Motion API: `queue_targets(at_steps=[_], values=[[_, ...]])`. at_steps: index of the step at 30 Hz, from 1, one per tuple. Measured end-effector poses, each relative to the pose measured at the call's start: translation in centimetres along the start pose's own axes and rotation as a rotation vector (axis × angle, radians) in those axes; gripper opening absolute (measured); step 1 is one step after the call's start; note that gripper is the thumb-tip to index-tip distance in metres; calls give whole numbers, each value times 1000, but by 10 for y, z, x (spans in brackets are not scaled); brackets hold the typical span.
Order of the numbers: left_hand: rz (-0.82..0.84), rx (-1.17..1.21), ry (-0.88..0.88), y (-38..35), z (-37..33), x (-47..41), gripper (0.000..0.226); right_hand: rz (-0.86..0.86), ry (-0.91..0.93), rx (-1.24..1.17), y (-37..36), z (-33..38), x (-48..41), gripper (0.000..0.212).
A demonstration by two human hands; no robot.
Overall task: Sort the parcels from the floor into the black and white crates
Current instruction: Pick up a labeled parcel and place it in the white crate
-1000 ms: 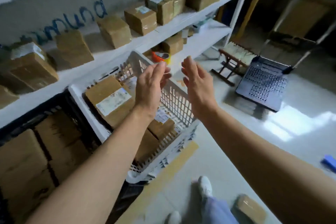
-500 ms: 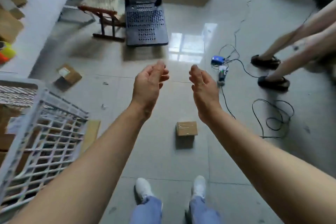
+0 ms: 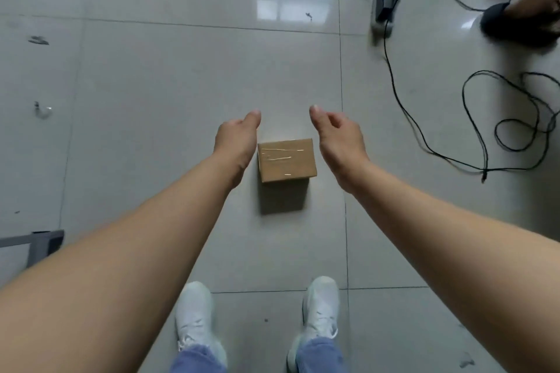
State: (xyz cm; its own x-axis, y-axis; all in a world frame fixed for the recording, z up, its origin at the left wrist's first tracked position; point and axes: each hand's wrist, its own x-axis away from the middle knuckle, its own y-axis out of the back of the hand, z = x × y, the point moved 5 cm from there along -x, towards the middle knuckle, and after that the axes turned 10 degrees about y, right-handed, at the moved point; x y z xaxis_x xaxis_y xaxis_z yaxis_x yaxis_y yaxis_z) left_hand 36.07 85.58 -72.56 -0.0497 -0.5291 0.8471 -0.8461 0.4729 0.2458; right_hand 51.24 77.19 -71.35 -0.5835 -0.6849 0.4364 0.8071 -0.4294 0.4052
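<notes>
Parcel (image 3: 286, 159): small brown box with a taped top, flat on the floor (image 3: 181, 85), just ahead of the white shoes (image 3: 195, 318).

Left grip (image 3: 236, 139) and right grip (image 3: 338, 138) bracket it, one on each side. Palms face inward, fingers are loosely straight, and both hold nothing. The left sits just beside the box's left edge. Cannot tell whether either one touches the box.

Change: a second ago both were up over the white crate, empty. Half a second ago the view had swung to open floor, with this box lying below the raised hands. Now the arms are down around it.

Reading: the last drop is done and the next pick has begun. Neither crate is in view.

Likely next: press the palms on the two sides and lift. The tape may be slick.

Cables (image 3: 515, 118) lie well apart to the right, clear of the reach.
</notes>
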Motion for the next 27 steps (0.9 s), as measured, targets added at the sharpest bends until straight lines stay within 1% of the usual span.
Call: queue_targets(at_steps=[4,6,7,9,10,12,15,18,21,24,27], values=[[-24,-116,78,-40,63,-83,32,95,-132,91,-37,-104,-48,71],[-18,-111,126,-54,88,-115,28,113,-176,109,-49,-139,-68,76],[-2,-87,147,-62,98,-130,29,114,-198,111,-53,-154,-77,77],[20,-23,186,-73,111,-153,41,125,-254,103,-63,-177,-91,81],[30,2,193,-76,113,-160,40,136,-284,85,-67,-186,-95,83],[51,70,212,-81,113,-172,31,174,-338,27,-77,-197,-103,85],[52,198,229,-82,107,-177,30,167,-388,-47,-83,-200,-106,80],[8,280,220,-74,94,-164,40,63,-377,-48,-72,-181,-99,79],[13,344,207,-55,65,-126,43,-5,-339,-74,-53,-134,-80,73],[-13,360,158,-18,17,-74,44,-34,-280,-106,-35,-62,-59,63],[-60,377,99,30,-42,-11,47,-96,-152,-126,-14,33,-35,54]])
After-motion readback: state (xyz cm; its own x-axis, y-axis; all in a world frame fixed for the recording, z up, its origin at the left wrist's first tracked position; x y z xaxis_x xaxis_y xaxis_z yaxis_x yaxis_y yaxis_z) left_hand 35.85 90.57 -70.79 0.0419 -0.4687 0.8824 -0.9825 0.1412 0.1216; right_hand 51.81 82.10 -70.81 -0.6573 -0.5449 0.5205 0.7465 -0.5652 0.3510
